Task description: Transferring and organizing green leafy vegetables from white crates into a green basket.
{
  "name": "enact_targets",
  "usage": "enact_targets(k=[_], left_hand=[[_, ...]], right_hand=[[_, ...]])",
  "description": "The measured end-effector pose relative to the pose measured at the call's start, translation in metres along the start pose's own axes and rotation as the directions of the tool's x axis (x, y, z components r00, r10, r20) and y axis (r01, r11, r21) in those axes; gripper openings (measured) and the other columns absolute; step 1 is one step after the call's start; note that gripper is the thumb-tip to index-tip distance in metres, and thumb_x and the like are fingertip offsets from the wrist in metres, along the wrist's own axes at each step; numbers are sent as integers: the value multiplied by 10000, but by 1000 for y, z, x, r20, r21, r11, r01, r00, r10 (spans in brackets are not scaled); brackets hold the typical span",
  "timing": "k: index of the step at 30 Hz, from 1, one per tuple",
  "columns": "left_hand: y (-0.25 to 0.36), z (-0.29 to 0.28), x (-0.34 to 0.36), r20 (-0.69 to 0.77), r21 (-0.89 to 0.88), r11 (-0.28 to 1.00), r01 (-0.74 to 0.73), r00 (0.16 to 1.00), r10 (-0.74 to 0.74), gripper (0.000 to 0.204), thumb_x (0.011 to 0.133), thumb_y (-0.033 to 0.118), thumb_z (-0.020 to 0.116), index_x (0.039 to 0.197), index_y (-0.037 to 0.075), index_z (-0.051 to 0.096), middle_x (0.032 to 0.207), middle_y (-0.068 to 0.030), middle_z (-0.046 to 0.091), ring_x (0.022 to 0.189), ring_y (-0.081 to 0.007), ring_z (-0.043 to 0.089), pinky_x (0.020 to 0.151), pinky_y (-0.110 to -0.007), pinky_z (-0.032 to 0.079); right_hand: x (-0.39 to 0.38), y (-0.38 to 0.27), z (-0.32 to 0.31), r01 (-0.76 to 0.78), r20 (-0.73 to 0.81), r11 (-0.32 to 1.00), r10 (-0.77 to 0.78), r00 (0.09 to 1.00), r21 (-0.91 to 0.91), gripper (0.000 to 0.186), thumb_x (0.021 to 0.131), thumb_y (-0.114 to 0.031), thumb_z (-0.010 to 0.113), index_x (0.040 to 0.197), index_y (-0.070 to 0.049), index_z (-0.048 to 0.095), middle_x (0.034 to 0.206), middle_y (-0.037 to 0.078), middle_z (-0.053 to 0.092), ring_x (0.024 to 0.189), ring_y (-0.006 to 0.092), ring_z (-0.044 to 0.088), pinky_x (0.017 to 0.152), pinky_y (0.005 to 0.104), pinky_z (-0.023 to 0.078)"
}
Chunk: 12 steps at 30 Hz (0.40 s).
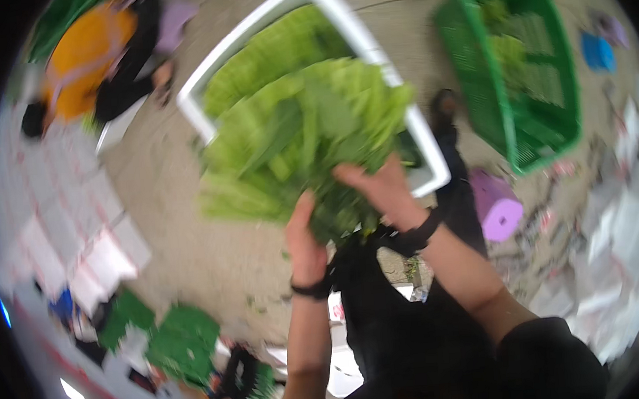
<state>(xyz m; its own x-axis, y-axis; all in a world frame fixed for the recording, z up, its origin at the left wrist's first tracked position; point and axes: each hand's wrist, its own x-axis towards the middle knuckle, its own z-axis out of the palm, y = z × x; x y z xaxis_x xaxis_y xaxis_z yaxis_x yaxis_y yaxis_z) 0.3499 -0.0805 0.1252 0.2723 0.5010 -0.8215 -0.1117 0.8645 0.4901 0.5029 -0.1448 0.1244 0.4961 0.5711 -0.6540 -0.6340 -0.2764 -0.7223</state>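
Note:
A large bunch of leafy greens [314, 122], light green stalks with darker leaves, is held over the near part of a white foam box [388, 61]. My left hand [307, 241] grips its lower left side, and my right hand [384, 189] is closed round its right side, thumb on the leaves. Motion blurs the bunch, and the fingers beneath it are partly hidden. More greens [279, 46] lie in rows inside the box. Each wrist wears a dark band.
A green plastic basket [509, 105] with some greens in it stands at the right, near a purple stool [496, 206]. White boxes [60, 195] are stacked at the left. A person in orange [87, 60] works at the upper left. Clear plastic [612, 253] piles up at the right.

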Motion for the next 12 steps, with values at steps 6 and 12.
enact_targets(k=[6,12], left_hand=[[-40,77,-82,103,54,998,36,994,-41,467,919,87,581,1346,-64,466,1310,-131,558,1160,-235,563,1034,-372,431],[-180,230,-79,193,383,907,-175,975,107,875,824,-25,655,1529,9,137,1568,-79,200,1369,-203,313,1144,-334,250]], right_hand=[[-58,-53,-88,200,-44,980,-200,979,10,671,732,-94,781,1298,23,441,1187,89,587,1095,181,561,967,323,449],[-64,-134,-287,95,63,977,-109,992,191,524,885,-67,631,1378,-10,463,1353,170,553,1226,277,563,1022,392,464]])
